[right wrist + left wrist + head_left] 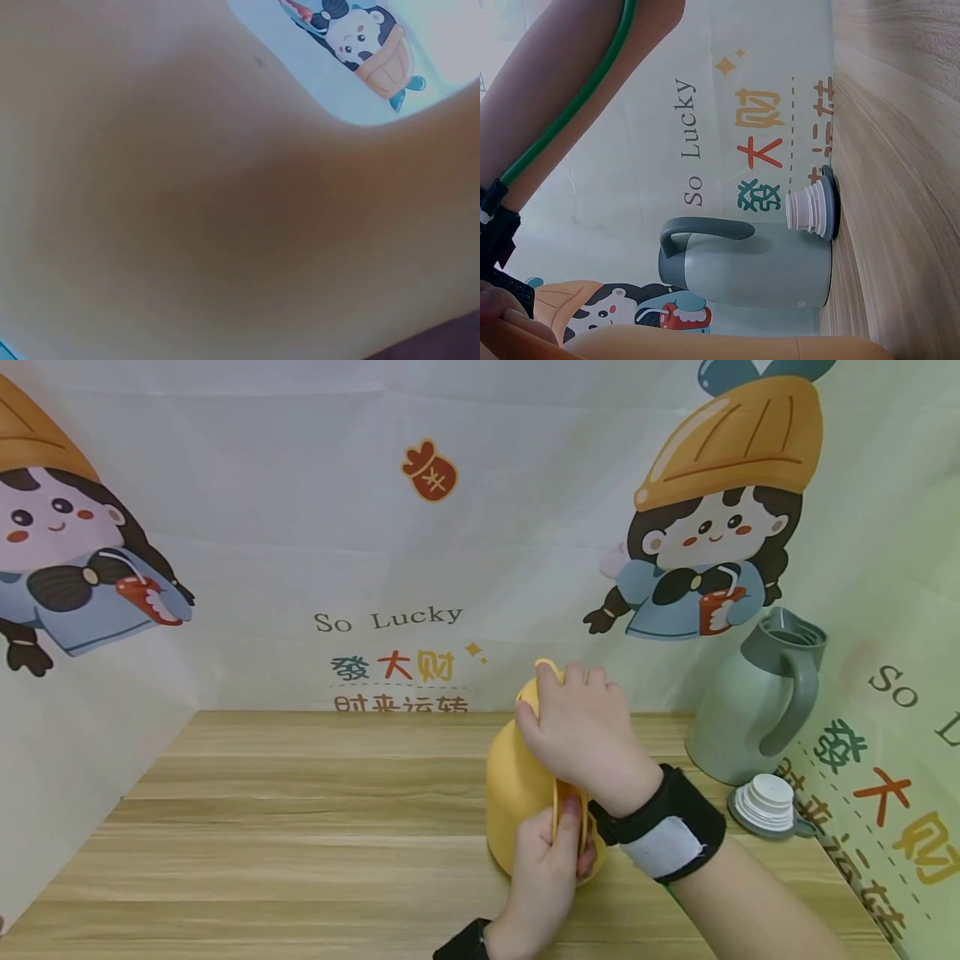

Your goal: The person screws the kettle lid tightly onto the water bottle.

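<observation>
A yellow thermos jug (510, 797) stands on the wooden table, its handle turned towards the person. My left hand (538, 872) grips that handle low down, with the thumb along it. Over the jug's top lies my right hand (588, 722), its fingers holding the yellow lid (528, 695), most of which is hidden under the palm. The left wrist view has the jug's side (727, 346) along its bottom edge and part of the right hand (510, 315) at the lid. Blurred skin fills most of the right wrist view.
A grey-green thermos jug (723, 718) with an uncovered mouth stands at the back right, near the side wall. Its stopper lid (768, 806) lies white thread up in front of it. Printed cloth walls (247, 568) border the wooden table (315, 835) behind and at both sides.
</observation>
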Demonstrator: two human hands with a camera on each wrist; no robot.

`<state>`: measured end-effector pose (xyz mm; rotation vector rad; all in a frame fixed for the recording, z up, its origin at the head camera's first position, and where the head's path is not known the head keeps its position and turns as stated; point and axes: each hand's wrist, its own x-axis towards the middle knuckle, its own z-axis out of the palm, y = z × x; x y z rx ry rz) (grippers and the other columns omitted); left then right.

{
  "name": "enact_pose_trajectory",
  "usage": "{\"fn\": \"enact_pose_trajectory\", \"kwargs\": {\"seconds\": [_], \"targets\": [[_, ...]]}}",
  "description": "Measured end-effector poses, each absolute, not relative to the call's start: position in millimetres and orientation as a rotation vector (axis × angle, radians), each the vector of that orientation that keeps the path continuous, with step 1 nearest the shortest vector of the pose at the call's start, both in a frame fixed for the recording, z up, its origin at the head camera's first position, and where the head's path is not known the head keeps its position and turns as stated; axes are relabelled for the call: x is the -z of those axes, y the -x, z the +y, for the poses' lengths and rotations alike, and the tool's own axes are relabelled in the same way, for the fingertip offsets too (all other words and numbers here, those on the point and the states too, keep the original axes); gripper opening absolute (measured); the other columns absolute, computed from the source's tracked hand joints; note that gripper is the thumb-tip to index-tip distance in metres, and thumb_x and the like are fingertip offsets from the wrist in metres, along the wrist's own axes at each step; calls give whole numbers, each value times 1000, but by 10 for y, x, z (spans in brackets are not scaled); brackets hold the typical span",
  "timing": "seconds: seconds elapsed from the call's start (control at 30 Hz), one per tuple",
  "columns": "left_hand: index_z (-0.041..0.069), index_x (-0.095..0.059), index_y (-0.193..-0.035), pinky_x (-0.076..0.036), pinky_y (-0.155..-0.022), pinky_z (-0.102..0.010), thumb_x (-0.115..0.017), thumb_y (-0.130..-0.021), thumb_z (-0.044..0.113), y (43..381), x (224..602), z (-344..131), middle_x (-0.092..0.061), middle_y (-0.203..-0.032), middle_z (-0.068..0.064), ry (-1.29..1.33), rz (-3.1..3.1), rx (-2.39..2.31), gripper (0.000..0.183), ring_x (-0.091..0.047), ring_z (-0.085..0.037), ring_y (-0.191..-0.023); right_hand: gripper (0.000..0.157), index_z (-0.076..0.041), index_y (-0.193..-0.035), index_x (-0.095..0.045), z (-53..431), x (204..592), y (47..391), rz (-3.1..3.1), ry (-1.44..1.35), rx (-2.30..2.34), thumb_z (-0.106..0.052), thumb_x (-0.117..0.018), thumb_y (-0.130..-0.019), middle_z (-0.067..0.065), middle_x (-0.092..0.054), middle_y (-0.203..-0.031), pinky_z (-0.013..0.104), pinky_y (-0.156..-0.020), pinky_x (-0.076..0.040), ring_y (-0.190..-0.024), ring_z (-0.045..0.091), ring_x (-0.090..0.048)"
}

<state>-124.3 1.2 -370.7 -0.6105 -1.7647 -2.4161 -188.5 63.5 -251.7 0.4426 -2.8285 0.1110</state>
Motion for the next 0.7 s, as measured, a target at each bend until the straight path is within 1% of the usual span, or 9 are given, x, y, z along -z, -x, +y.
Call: {"fn": "enact_pose_trajectory", "kwargs": {"seconds": [0.13,0.27,0.4,0.53,0.63,0.7], "targets": [[-5,-38,-60,-26,-40,-19,-36,-102,20,1245,3705,4,-35,-50,-10,601,-1768,2428,49,-32,-10,-42,55,0,-132,-40,617,2511,1885,-2841,-419,-106,-41,-38,-95,24,-48,-115,49,-80,-41,-96,39,-43],[-4,-38,-60,-26,-40,-19,-36,-102,20,1244,3699,3,-35,-50,-12,619,-1763,2426,49,-32,-11,-42,57,-2,-133,-39,627,2507,1884,-2854,-394,-130,-44,-38,-95,23,-47,-117,49,-81,-40,-97,39,-43],[-4,-38,-60,-27,-40,-19,-35,-102,21,1242,3690,-1,-34,-50,-15,629,-1768,2429,49,-32,-11,-42,62,-3,-138,-34,646,2519,1873,-2848,-374,-178,-47,-39,-94,24,-46,-121,50,-84,-39,-102,40,-43],[-4,-38,-61,-27,-40,-19,-34,-103,22,1242,3690,-2,-34,-50,-16,624,-1767,2429,49,-32,-11,-42,72,-6,-142,-27,662,2534,1859,-2849,-374,-244,-57,-38,-92,25,-42,-126,52,-87,-38,-108,41,-41],[-5,-39,-61,-27,-41,-19,-34,-103,18,1239,3699,7,-34,-49,-18,619,-1763,2397,48,-33,-10,-42,79,-7,-143,-25,698,2531,1850,-2837,-425,-260,-64,-37,-90,27,-38,-130,54,-92,-34,-115,44,-37],[-5,-40,-61,-27,-41,-18,-34,-103,16,1239,3709,16,-35,-49,-18,615,-1764,2369,47,-33,-9,-42,81,-7,-142,-25,742,2520,1856,-2809,-496,-256,-65,-38,-89,26,-35,-134,57,-96,-28,-120,45,-31]]}}
